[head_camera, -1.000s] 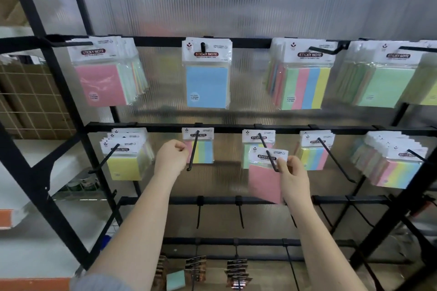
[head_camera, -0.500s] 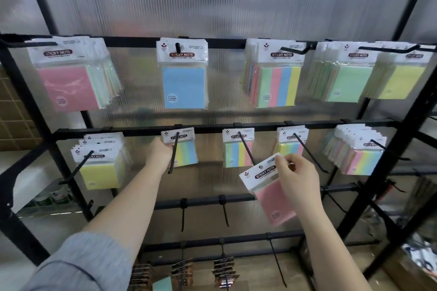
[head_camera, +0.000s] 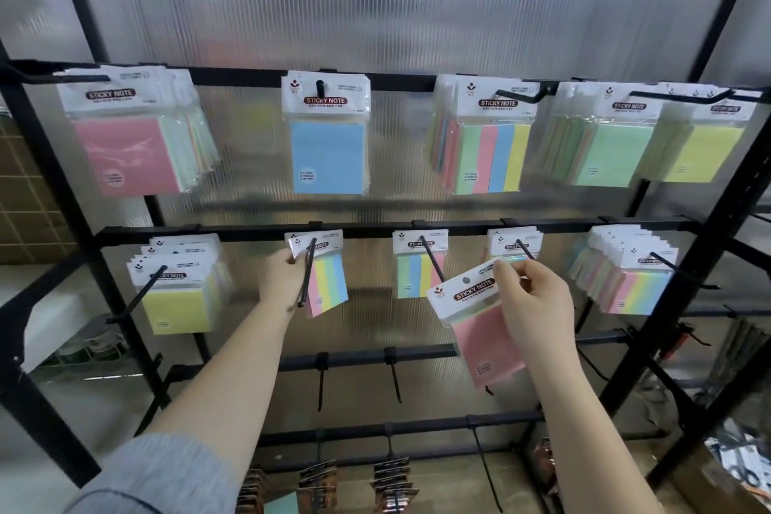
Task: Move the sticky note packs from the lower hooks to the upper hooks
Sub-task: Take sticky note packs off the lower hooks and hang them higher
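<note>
My right hand pinches a pink sticky note pack by its white header, clear of any hook, tilted, in front of the middle rail. My left hand holds the header of a striped pack that hangs on a lower hook. On the upper rail hang pink packs, a blue pack, striped packs, green packs and yellow packs. More packs hang on the lower rail: yellow, striped and striped.
Black rack posts frame the display in front of a ribbed translucent panel. Two lower rails carry bare hooks. Small carded items hang at the bottom. A white shelf stands at the left.
My right hand has pulled the pink pack off its lower hook and brought it down and right, tilted. My left hand stays at the striped pack. The view shifted right.
</note>
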`<state>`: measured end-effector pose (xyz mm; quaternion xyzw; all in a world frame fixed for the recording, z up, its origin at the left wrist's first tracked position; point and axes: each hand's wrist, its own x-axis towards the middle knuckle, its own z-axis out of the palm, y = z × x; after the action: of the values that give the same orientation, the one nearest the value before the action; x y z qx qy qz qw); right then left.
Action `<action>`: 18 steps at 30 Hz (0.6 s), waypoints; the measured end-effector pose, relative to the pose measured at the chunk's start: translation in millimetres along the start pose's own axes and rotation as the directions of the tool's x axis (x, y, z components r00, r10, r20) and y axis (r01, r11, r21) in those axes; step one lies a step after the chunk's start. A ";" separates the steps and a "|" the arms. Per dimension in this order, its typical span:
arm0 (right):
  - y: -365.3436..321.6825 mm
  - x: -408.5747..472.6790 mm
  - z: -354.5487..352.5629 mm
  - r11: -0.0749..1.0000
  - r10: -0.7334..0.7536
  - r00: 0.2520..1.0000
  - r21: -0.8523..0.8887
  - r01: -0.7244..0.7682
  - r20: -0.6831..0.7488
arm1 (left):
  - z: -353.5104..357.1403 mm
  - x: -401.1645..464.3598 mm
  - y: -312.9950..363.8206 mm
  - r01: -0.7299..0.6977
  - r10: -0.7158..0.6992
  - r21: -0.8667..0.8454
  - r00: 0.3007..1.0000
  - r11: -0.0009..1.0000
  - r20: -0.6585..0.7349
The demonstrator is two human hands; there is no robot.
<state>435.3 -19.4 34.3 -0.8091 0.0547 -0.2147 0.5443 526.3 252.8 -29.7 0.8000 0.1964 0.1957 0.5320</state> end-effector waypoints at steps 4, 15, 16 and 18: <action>-3.0 -0.9 1.9 0.998 -0.015 1.000 0.057 0.014 0.006 | -6.1 -11.1 -1.0 0.018 -0.017 0.006 0.999 1.000 -0.051; -11.8 -0.5 18.7 0.974 0.007 1.000 0.227 -0.011 0.020 | -34.8 -86.4 11.2 -0.025 0.029 0.034 0.992 0.999 -0.121; -12.8 -0.3 20.3 0.971 0.011 1.000 0.237 -0.016 0.024 | -38.2 -90.0 12.3 -0.035 0.041 0.048 0.993 0.998 -0.113; -15.1 -0.2 23.8 0.969 0.001 0.999 0.247 -0.010 0.037 | -45.4 -97.7 13.4 -0.060 0.069 0.087 0.993 0.994 -0.098</action>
<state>442.6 7.1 40.4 -0.7387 0.0199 -0.2032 0.6424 421.4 232.1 -11.2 0.8167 0.2050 0.2447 0.4807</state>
